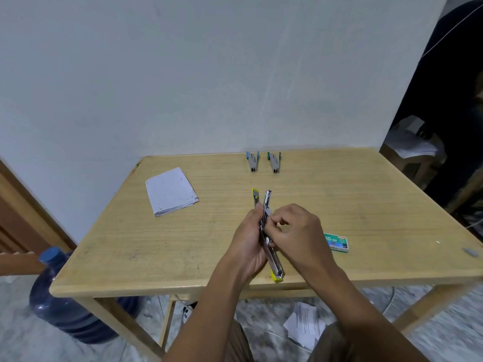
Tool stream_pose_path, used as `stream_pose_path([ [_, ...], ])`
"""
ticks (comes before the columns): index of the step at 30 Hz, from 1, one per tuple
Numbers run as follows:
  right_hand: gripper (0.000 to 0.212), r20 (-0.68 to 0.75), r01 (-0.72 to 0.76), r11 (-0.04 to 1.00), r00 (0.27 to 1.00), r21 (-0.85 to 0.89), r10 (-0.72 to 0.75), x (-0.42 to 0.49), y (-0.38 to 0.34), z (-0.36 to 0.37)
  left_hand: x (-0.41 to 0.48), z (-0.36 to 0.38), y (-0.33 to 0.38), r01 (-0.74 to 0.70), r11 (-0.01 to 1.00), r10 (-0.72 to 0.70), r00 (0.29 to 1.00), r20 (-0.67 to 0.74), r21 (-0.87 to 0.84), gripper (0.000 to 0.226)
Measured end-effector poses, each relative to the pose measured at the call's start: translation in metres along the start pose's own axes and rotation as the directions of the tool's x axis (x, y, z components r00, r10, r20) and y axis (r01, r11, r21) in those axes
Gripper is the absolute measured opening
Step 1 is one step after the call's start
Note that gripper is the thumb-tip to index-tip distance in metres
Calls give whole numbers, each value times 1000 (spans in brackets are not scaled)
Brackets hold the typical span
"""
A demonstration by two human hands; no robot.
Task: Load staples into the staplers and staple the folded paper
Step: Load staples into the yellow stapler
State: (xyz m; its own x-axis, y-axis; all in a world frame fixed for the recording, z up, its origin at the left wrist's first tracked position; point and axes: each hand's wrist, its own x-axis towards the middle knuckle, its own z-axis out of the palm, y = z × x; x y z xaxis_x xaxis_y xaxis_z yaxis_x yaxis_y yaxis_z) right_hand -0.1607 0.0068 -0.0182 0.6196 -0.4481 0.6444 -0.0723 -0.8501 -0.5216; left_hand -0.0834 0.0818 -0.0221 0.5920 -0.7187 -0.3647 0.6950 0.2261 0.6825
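A yellow stapler (267, 205) is swung wide open above the middle of the wooden table (130, 244), its metal magazine bared. My left hand (247, 244) grips its body from the left. My right hand (298, 233) has its fingertips pinched at the magazine channel; whether staples are between them cannot be seen. The green staple box (336, 242) lies just right of my right hand. Folded white paper (170, 191) rests at the table's left. A blue stapler (252, 161) and a green stapler (274, 162) lie side by side near the far edge.
The table stands against a pale wall. A large blue water bottle (65, 304) stands on the floor at the left front corner. Loose papers (304, 326) lie on the floor under the table. A small grey object (470, 252) sits at the table's right edge.
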Motion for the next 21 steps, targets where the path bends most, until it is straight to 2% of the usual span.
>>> stream_pose_path([
  [3,13,-53,-13,1000,999,-11,12,3,4,-6,-1,1,1,-22,1000,22,1000,-7,5,23],
  [5,11,-56,-162,980,984,113,169,6,2,-11,-2,2,1,-27,1000,27,1000,7,12,22],
  [7,11,68,-355,888,934,293,351,7,-7,-15,-1,1,0,-25,1000,25,1000,11,14,22],
  [9,9,152,-433,816,901,383,407,5,-14,-15,-1,0,0,-27,1000,27,1000,15,-3,25],
  [12,5,162,-428,819,903,383,397,1,-16,-10,-5,2,2,-16,999,17,999,36,-29,28],
  [15,4,155,-418,856,908,304,388,-1,-12,-2,-9,2,3,-2,999,4,999,48,-39,30],
  [21,5,92,-378,896,926,233,367,-1,-16,2,-12,3,5,58,993,-52,997,57,-101,33],
])
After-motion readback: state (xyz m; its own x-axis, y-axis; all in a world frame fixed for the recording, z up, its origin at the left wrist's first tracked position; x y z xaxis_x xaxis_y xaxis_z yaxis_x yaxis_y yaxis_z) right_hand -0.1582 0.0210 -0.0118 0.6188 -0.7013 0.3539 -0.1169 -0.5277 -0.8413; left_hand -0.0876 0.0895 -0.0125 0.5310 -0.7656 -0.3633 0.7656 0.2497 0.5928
